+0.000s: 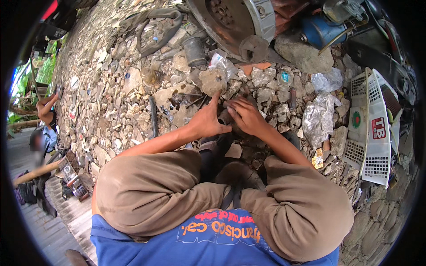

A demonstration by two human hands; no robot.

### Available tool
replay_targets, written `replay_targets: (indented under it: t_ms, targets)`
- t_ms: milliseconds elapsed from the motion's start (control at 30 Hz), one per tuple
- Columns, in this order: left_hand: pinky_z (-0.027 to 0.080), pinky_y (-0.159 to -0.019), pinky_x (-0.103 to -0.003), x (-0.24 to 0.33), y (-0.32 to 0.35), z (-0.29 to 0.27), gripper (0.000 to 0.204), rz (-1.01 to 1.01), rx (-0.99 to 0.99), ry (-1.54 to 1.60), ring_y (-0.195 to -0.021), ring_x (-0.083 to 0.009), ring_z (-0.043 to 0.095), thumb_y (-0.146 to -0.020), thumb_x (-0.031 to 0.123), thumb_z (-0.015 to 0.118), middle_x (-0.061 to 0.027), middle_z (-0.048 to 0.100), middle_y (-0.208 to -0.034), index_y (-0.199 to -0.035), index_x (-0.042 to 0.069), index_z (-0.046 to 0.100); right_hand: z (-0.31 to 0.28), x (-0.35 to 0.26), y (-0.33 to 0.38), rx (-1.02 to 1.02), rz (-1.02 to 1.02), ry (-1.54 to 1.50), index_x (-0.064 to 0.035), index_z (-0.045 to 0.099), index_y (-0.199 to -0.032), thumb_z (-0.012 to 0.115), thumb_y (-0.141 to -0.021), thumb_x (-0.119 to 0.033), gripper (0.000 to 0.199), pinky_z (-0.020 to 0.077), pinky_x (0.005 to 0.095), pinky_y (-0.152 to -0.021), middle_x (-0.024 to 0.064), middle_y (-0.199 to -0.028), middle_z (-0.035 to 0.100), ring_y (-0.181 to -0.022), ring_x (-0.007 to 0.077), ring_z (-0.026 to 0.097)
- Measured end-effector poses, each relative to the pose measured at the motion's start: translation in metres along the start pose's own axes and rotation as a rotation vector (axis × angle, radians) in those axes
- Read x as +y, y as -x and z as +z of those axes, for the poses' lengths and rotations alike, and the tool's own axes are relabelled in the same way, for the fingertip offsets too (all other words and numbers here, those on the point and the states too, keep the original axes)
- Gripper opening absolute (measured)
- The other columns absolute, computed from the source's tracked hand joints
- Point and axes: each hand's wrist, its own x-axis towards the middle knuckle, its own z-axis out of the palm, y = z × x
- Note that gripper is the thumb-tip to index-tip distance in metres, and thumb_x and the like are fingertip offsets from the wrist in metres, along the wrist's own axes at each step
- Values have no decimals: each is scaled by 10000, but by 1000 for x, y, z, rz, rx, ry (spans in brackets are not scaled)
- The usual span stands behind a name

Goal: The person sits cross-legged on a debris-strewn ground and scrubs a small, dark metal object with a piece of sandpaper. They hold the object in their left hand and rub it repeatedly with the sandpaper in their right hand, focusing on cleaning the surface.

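Note:
My left hand (205, 121) is at the middle of the view, index finger stretched away from me and thumb spread apart from it. Its thumb tip lies close to the near end of a dark, dirty cylindrical part (225, 117); its other fingers are hidden. From the right, my right hand (246, 116) has its fingers bent over that part, and the far end is covered. Just beyond my left fingertip sits a flat tan stone (213, 82). Left of my hands, thin metal tools (191, 94) lie on an oil-stained slab (172, 108), near a black curved bar (153, 116).
Rubble surrounds my boots. A large round metal housing (222, 17), a metal cylinder (194, 51) and a rubber loop (175, 33) lie ahead. At right are a crumpled silver bag (318, 119), a white perforated crate (376, 133) and a blue canister (320, 32). Another person (48, 133) sits far left.

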Motion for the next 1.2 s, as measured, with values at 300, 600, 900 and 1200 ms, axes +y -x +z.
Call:
replay_targets:
  t_ms: [300, 600, 900, 1200]
  targets:
    - [524, -952, -428, 5, 0, -1, 1313, -16, -43, 57, -1084, -455, 664, -646, 340, 869, -348, 653, -1177, -1566, -112, 49, -1, 16, -10, -55, 6, 9, 32, 682, -951, 498, -1059, -279, 377, 426, 500, -1083, 221, -936, 690, -977, 422, 642]
    - [519, -985, -427, 15, 2, -8, 1301, -75, -90, 32, -1132, -467, 646, -653, 370, 870, -369, 636, -1190, -1558, -125, 77, -1, 19, -15, -63, 34, 59, 36, 669, -886, 476, -1064, -297, 424, 462, 496, -1017, 256, -916, 680, -947, 441, 636]
    - [519, -985, -426, 25, 3, -13, 1248, -128, -184, 10, -1124, -450, 658, -637, 376, 861, -370, 644, -1170, -1533, -149, 167, 3, 4, -12, 42, -74, -105, 42, 671, -844, 488, -1056, -248, 402, 479, 514, -883, 242, -840, 666, -873, 447, 629]
    - [518, -989, -446, 10, 8, 8, 1147, -15, -81, 47, -1143, -455, 650, -650, 377, 876, -344, 651, -1186, -1507, -87, 270, 4, -1, -2, 75, -55, -48, 26, 685, -846, 511, -1051, -253, 387, 505, 478, -940, 231, -843, 686, -908, 431, 655]
